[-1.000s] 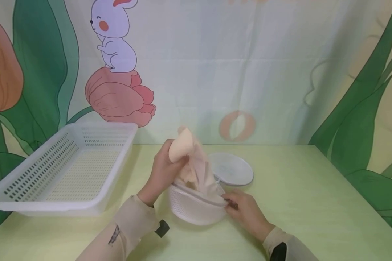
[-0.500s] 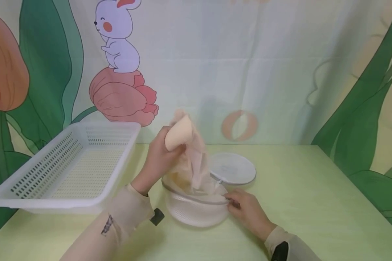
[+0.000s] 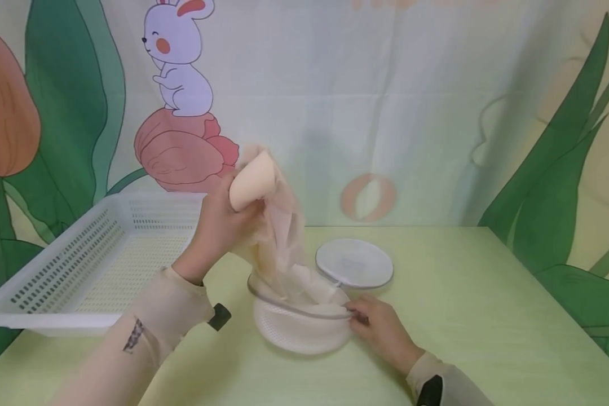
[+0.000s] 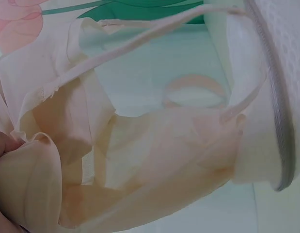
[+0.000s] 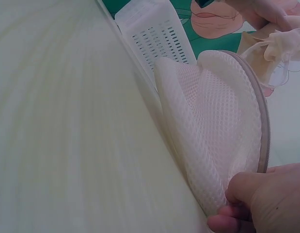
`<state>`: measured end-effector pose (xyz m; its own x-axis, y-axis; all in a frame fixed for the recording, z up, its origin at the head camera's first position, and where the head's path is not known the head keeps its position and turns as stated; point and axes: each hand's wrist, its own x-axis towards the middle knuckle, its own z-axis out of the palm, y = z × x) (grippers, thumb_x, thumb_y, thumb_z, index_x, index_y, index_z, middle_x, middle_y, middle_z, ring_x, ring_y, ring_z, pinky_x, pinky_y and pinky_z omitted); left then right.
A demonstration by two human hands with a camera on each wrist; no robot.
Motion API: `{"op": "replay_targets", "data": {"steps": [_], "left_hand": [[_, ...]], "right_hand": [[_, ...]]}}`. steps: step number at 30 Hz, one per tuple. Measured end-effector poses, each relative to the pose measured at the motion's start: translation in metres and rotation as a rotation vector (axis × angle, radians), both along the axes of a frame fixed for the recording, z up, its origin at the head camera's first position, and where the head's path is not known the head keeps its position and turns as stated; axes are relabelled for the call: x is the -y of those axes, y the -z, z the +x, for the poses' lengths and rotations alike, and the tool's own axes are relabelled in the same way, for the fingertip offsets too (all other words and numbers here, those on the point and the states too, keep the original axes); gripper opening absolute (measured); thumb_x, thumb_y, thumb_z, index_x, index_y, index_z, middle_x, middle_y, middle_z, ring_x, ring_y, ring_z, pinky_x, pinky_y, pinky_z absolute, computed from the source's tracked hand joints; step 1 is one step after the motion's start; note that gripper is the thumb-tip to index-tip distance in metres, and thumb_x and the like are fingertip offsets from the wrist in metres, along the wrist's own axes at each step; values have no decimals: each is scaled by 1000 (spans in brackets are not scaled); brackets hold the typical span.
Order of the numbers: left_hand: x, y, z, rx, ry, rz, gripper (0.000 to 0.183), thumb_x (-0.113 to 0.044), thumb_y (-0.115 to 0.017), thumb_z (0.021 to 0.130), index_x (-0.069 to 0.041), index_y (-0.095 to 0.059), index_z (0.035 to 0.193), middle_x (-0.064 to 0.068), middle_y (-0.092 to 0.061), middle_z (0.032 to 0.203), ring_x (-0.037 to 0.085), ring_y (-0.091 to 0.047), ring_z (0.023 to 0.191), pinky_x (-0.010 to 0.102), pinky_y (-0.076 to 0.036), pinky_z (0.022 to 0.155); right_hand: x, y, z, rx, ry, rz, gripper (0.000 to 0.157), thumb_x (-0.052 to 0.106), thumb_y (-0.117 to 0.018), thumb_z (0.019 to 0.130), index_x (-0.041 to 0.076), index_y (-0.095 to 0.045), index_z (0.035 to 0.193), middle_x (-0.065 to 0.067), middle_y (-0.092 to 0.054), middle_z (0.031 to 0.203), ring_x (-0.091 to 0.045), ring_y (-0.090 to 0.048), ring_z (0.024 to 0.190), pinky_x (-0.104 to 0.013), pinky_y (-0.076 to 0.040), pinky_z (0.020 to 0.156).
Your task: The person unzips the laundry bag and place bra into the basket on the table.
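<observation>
A beige bra (image 3: 286, 225) with thin straps hangs from my left hand (image 3: 220, 220), its upper end bunched in my fingers. Its lower end lies in the mouth of a white mesh laundry bag (image 3: 301, 332). The strap (image 4: 140, 41) stretches toward the bag's grey zipper edge in the left wrist view. My right hand (image 3: 385, 332) pinches the bag's rim at its right side; the right wrist view shows the fingers gripping the honeycomb mesh (image 5: 222, 111). The bag's round lid (image 3: 355, 262) lies folded back behind it, joined at a narrow point.
A white perforated plastic basket (image 3: 127, 262) stands on the left of the pale green table (image 3: 477, 316), partly behind my left arm. A printed cloth (image 3: 426, 113) with a rabbit and tulips hangs along the back edge.
My left hand has moved up and to the left, drawing the bra higher out of the bag. The right hand stays at the rim, and the bag's mouth gapes wider on the left.
</observation>
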<state>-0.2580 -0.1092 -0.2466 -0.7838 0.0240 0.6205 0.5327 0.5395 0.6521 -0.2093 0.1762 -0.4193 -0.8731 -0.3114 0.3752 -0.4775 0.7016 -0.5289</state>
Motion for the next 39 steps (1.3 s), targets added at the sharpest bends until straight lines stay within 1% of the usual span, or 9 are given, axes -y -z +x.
{"op": "replay_targets", "data": {"steps": [6, 16, 20, 22, 26, 30, 34, 36, 39], "left_hand": [[13, -18, -1, 3, -1, -30, 39, -5, -64, 82, 6, -51, 117, 22, -60, 109, 32, -51, 94, 44, -42, 84], [39, -35, 1, 7, -16, -134, 36, -6, -62, 86, 6, -49, 117, 22, -59, 109, 31, -50, 93, 42, -40, 83], [54, -42, 2, -16, -46, -170, 37, -8, -63, 86, 7, -51, 118, 23, -59, 109, 32, -50, 92, 43, -40, 80], [62, -46, 2, -11, -87, -196, 39, -12, -64, 86, 5, -51, 119, 23, -60, 109, 34, -51, 91, 44, -40, 77], [81, -56, 1, 33, -148, -227, 47, -18, -65, 87, 1, -47, 126, 24, -58, 114, 37, -50, 93, 46, -40, 74], [101, -63, 0, 81, -197, -263, 49, -22, -64, 87, -3, -46, 128, 23, -57, 112, 36, -50, 90, 40, -38, 67], [120, -64, 1, 153, -254, -332, 52, -29, -62, 88, -2, -44, 129, 23, -55, 111, 37, -50, 89, 38, -38, 63], [129, -63, 1, 184, -261, -358, 56, -31, -61, 88, -2, -41, 132, 24, -54, 113, 38, -49, 90, 37, -38, 63], [142, -62, 1, 202, -273, -397, 59, -31, -62, 88, -1, -39, 134, 24, -53, 112, 38, -49, 90, 36, -38, 61]], "right_hand": [[0, 1, 0, 6, 0, -11, 23, -1, -67, 78, 6, -72, 100, 1, -66, 90, -4, -57, 78, -20, -53, 70], [0, 3, -1, 10, 3, -21, 23, -2, -67, 78, 6, -72, 99, 0, -67, 91, -6, -59, 79, -21, -53, 71], [-1, 3, -1, 5, -3, -16, 23, -2, -67, 78, 6, -72, 99, -1, -68, 91, -7, -60, 80, -21, -54, 71], [-1, 3, -1, 7, 1, -17, 23, -2, -67, 78, 6, -72, 99, 0, -67, 91, -6, -59, 79, -21, -53, 71], [-1, 2, -1, 17, 13, -19, 22, -1, -67, 78, 6, -72, 99, 2, -66, 89, -3, -56, 77, -19, -52, 69], [-1, 1, -2, 10, 7, -20, 23, -2, -67, 78, 6, -72, 98, 2, -65, 87, -2, -54, 76, -19, -50, 68], [-1, 0, -3, 2, -3, -20, 23, -3, -67, 78, 6, -72, 99, 1, -66, 88, -3, -55, 76, -19, -51, 68], [-1, 0, -3, 5, -3, -22, 24, -3, -67, 78, 6, -72, 99, 1, -66, 89, -4, -56, 77, -19, -51, 68], [-1, 0, -3, 11, -1, -19, 24, -3, -67, 78, 6, -72, 99, 1, -66, 88, -4, -56, 77, -19, -51, 68]]}}
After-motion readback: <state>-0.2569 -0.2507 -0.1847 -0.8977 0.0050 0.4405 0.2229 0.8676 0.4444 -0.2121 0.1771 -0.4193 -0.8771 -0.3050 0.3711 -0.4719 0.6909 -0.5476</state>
